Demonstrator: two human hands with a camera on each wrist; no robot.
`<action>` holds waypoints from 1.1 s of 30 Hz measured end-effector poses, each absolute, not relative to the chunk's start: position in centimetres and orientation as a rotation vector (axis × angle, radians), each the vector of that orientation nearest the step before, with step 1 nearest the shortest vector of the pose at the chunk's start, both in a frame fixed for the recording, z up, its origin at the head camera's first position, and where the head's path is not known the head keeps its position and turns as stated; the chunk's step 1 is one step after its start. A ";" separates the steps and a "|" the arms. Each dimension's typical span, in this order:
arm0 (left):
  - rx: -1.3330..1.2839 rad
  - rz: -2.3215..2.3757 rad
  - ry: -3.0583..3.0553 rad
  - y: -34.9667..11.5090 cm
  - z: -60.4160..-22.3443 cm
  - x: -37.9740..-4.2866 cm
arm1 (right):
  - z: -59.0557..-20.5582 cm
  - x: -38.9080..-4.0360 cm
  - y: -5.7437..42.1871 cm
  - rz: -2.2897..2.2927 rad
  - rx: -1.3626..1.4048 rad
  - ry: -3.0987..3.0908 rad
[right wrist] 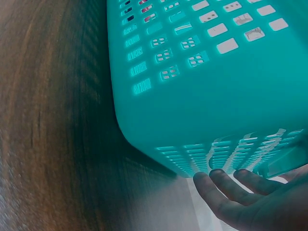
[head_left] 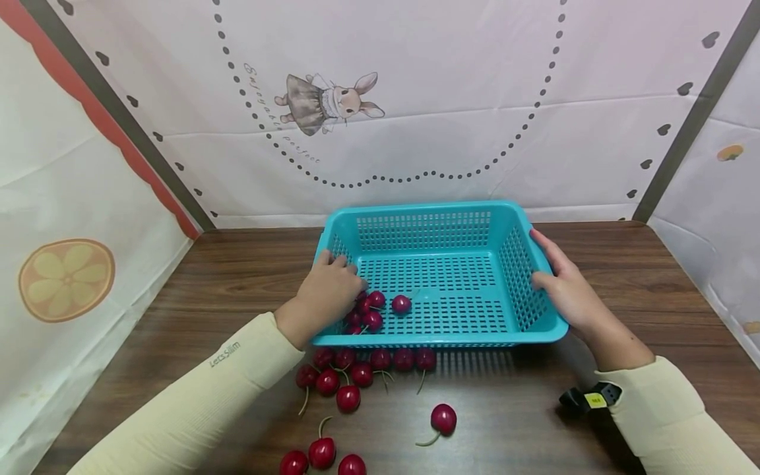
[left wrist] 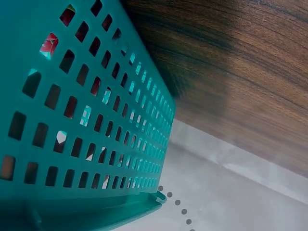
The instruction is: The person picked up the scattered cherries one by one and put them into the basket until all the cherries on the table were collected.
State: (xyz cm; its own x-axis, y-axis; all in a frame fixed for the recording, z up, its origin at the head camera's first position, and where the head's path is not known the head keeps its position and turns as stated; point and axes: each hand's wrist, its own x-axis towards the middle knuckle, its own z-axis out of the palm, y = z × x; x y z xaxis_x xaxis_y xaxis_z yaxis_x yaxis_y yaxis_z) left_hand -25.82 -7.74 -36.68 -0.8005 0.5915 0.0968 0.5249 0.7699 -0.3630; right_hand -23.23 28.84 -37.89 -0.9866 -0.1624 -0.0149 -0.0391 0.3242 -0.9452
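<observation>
A turquoise plastic basket (head_left: 424, 340) with slotted walls stands on the table. Inside its left end my left hand (head_left: 328, 290) reaches down over the near-left rim, beside a cluster of red cherries (head_left: 373, 320). Its fingertips are hidden, so whether they hold a cherry does not show; the left wrist view has mostly the basket's outer wall (left wrist: 19, 57). At the right end my right hand (head_left: 572, 297) holds the rim, thumb over the edge and fingers along the outside. The right wrist view shows those fingers (right wrist: 231, 190) by the slotted wall.
Several stemmed cherries (head_left: 348, 398) lie on the brown wooden table (head_left: 249, 277) along the basket's near side. One cherry (head_left: 443, 419) sits apart, and others are near the bottom edge. A printed cloth (head_left: 445, 112) rises behind the basket. A black strap device (head_left: 590, 398) is at my right wrist.
</observation>
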 end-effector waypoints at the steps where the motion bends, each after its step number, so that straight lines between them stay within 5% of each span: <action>1: -0.880 0.473 -2.759 -7.7 -36.7 -25.8 | -37.9 -23.2 28.8 -1.758 -0.189 2.467; 21: -0.882 0.000 -2.739 -8.2 -35.5 -25.4 | -37.9 -23.2 29.0 -1.760 -0.199 2.458; 33: -0.736 -0.282 -2.534 -12.4 -34.5 -23.1 | -37.9 -23.3 29.1 -1.749 -0.198 2.466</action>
